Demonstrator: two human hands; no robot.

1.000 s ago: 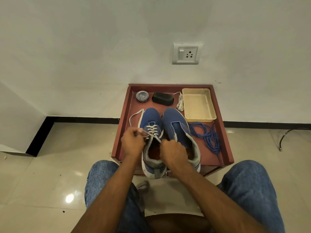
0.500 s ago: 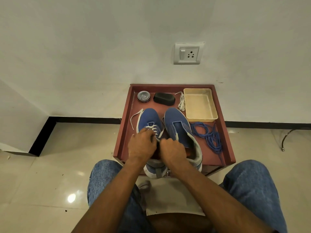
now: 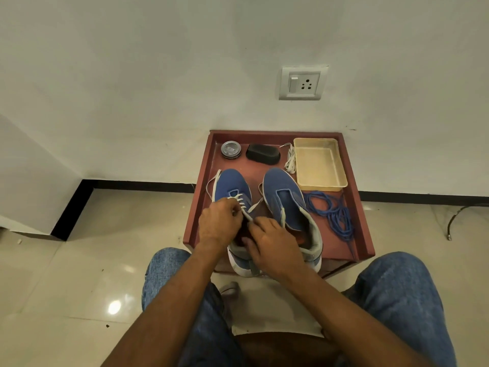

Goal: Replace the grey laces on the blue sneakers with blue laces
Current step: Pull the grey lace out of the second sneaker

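- The person sits at a low red table (image 3: 354, 207) set against the wall, knees in jeans at either side of it.
- Two blue sneakers stand side by side on it, toes toward the wall: the left sneaker (image 3: 230, 185) has a grey lace (image 3: 242, 203) in its eyelets, the right sneaker (image 3: 285, 192) has bare eyelets.
- The left hand (image 3: 219, 223) is over the left sneaker, fingers curled and pinching the grey lace near the upper eyelets.
- The right hand (image 3: 275, 242) rests at the opening of the same sneaker, fingertips bent toward the lace; I cannot tell whether it grips anything.
- A loose end of the lace loops out past the toe at 10 o'clock.
- The blue laces (image 3: 333, 213) lie in a tangle at 3 o'clock of the right sneaker.
- At 12 o'clock sit a round tin (image 3: 231, 149), a black brush (image 3: 263, 154), a bundled pale lace (image 3: 290, 161) and a cream tray (image 3: 320, 182).
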